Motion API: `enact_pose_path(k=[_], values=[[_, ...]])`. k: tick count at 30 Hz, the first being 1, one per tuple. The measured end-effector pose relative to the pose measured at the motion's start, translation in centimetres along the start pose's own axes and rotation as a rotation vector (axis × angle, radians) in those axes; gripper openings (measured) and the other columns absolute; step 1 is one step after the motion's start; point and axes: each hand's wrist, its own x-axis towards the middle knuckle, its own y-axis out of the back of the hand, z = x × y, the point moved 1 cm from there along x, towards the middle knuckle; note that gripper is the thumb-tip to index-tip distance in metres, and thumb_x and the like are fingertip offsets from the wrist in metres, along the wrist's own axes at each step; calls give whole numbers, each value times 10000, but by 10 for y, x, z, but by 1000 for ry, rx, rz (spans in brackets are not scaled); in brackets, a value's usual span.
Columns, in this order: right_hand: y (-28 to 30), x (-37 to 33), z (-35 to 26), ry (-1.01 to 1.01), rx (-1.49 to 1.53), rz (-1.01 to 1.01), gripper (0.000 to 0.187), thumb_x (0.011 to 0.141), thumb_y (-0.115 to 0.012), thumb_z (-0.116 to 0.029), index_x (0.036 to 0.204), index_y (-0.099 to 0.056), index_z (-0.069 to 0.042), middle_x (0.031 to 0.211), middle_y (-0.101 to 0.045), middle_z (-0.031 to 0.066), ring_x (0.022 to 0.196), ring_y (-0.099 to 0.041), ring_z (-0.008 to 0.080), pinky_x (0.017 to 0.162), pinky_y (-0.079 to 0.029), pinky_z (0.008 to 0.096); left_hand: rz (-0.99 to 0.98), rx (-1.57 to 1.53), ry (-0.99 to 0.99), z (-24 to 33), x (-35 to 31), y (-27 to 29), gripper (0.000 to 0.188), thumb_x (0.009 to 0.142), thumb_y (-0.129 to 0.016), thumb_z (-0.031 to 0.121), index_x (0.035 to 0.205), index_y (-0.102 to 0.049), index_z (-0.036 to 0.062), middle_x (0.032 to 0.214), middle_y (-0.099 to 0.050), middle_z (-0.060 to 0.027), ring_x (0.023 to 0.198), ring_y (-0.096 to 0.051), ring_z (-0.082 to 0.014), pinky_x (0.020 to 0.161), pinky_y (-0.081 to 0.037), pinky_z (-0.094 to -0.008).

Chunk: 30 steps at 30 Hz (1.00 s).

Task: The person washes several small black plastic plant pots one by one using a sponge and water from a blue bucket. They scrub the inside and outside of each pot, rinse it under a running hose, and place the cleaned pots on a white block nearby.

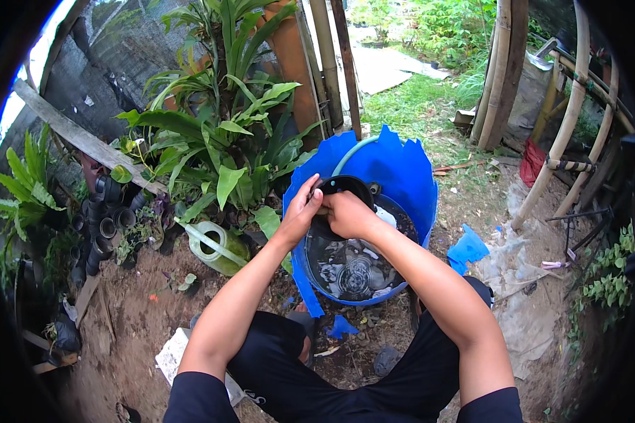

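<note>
Above a blue cut-down plastic drum (402, 173) with a jagged rim, I hold a black plant pot (353, 185) tilted. My left hand (302, 217) is closed round the pot's left side, thumb near the rim. Curled at the mouth of the pot, my right hand (351, 215) has its fingertips hidden; whether something is in them I cannot make out. Dark water (356, 277) with ripple rings fills the drum's bottom, and several dark and pale pieces lie in it. A green hose (351, 154) hangs over the drum's far rim.
A green watering can (222, 248) stands left of the drum, by big leafy plants (226, 134). Stacked black pots (102, 225) lie farther left. Blue plastic shards (467, 248) are on the soil at right, near bamboo poles (554, 151). A white block (175, 352) sits by my left leg.
</note>
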Motion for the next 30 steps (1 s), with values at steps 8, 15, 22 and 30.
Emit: enact_pose_path(k=[8, 15, 22, 30], values=[[-4, -9, -4, 73, -675, 180, 147, 855, -641, -117, 924, -742, -35, 999, -742, 129, 949, -704, 320, 771, -602, 440, 6, -8, 97, -6, 5, -14, 888, 1017, -489, 682, 1575, -369, 2, 1555, -453, -134, 1466, -381, -229, 1230, -244, -358], [-25, -1, 13, -280, -270, -116, 198, 808, -597, -5, 970, -711, -13, 983, -690, 196, 916, -671, 409, 787, -570, 485, 218, 294, 165, -14, 8, -11, 985, 970, -526, 726, 1556, -372, -50, 1560, -448, -238, 1476, -404, -309, 1217, -290, -399], [-46, -20, 37, 85, -303, 714, 285, 844, -608, -9, 1128, -583, -11, 1163, -646, 149, 1051, -641, 379, 870, -558, 471, 587, 475, 402, -21, 5, 15, 1147, 855, -607, 801, 1537, -368, -90, 1479, -493, -347, 1399, -490, -423, 1174, -365, -440], [-121, -76, 194, -779, -394, 131, 467, 924, -623, -162, 1381, -623, -257, 1320, -598, 181, 1168, -637, 381, 905, -573, 507, 574, 375, 284, -18, -1, 32, 1137, 836, -639, 797, 1533, -388, -65, 1392, -525, -354, 1311, -525, -471, 1130, -399, -475]])
